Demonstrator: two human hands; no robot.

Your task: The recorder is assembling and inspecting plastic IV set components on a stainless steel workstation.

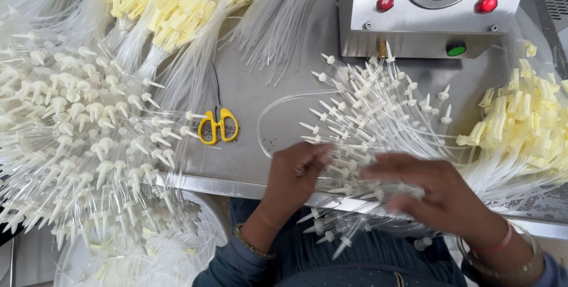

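My hands sort tube sets at the table [248, 168]

Left hand [296, 174] pinches the white-tipped tubes [367, 127]; right hand [441, 189], fingers apart, rests flat—best kept untangled.

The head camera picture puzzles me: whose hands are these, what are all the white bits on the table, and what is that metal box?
There is no robot here. A person wears a camera on the head, so you look down on that person's own two bare hands. The left hand and the right hand both rest on a bundle of thin clear plastic tubes with white spiked tips; the blur hides whether either grip is closed. A far bigger heap of the same white-tipped tubes lies at left. Tubes with pale yellow caps lie at the top left and right. Small yellow-handled scissors lie on the steel table. The steel box with a round dial gauge carries two red lights and a green button.
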